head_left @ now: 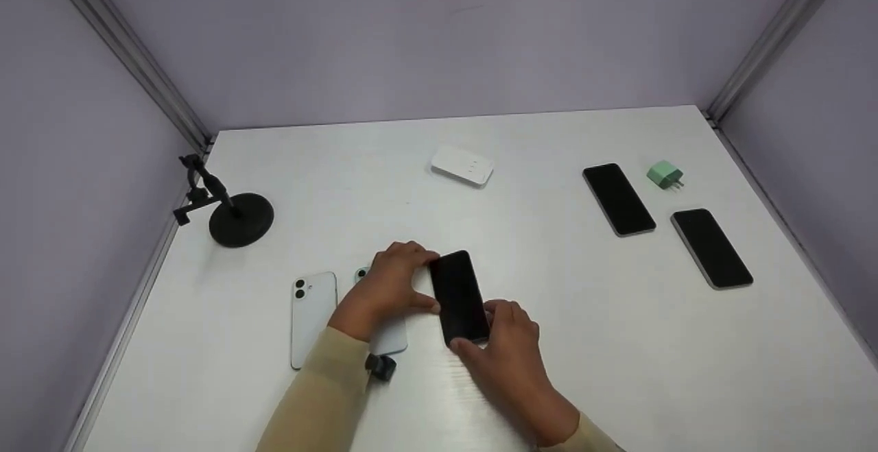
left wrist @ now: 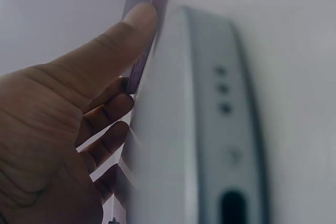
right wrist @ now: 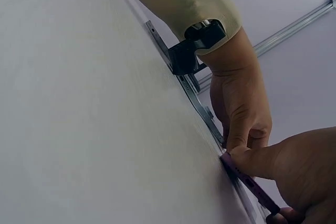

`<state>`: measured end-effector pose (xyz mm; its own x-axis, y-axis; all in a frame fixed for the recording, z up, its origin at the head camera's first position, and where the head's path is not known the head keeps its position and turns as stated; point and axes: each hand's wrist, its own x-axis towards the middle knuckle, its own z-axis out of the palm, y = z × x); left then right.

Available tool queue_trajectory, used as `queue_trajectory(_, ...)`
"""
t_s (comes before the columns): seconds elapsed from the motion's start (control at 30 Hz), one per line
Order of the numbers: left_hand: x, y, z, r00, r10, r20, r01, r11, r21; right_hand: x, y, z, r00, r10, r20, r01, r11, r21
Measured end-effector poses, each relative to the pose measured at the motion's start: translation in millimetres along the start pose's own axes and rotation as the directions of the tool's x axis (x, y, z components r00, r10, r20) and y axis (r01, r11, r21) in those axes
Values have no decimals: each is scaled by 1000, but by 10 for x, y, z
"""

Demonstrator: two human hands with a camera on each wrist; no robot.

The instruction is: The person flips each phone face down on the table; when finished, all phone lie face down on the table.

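A smartphone point(head_left: 459, 298) with a dark screen facing up is between both hands near the table's front middle; its purple edge point(right wrist: 252, 184) shows in the right wrist view. My left hand point(head_left: 392, 280) holds its left side, the thumb low on that edge and the fingers by the upper left corner. With the thumb at the bottom edge and fingers along the lower right side, my right hand point(head_left: 504, 342) grips the near corner. Beneath the left wrist lies a pale blue phone point(head_left: 391, 337), back up and partly hidden. A white phone point(head_left: 314, 315) lies left of it, camera side up.
Two dark-screened phones, one inner point(head_left: 619, 199) and one outer point(head_left: 712, 248), lie at the right. Near them is a green plug adapter point(head_left: 664, 174). A white power bank-like block point(head_left: 462, 166) sits at the back middle, and a black stand point(head_left: 241, 220) at the left.
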<state>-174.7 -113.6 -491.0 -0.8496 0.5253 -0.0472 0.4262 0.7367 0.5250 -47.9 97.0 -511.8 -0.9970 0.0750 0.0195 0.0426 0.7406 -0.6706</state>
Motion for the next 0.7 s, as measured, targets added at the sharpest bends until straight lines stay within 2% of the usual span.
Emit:
queue_trajectory(0.17,-15,-22,11,1000,-4,-18,3,1000,-27,-5,-36,-20,999,35,13,-37,992,117)
queue_trajectory(0.37,-26,-34,39,999,0,-46,-3,998,-65,-4,-38,-20,998,-62,-21,65,971,230)
queue_trajectory(0.47,-27,-33,45,998,-7,-55,3,997,-74,-1,-30,-16,995,-95,-38,101,963,251)
queue_trajectory(0.7,-20,-35,47,997,-24,-70,18,996,-82,-16,-33,-18,993,-97,-73,110,972,206)
